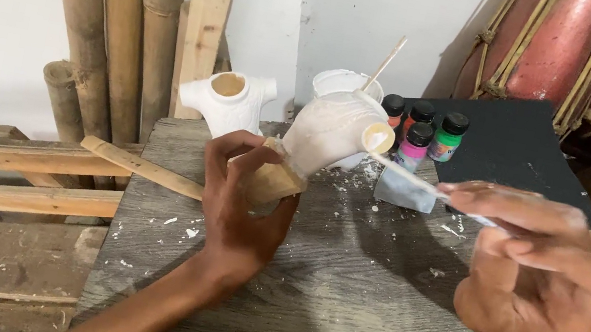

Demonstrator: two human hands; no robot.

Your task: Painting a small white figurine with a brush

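A weathered grey wooden table (337,295) stands against a white wall, bamboo poles (114,21) leaning at ten o'clock. The right forearm is cut off at the frame's lower edge, and the brush's (411,177) handle vanishes inside the right hand (543,275), whose fingers pinch it together. The left hand (241,197) wraps its fingers around the tan base of a white torso figure (329,135), held tilted above the table; the brush tip touches its arm opening at three o'clock. Small paint bottles (423,132) stand just behind.
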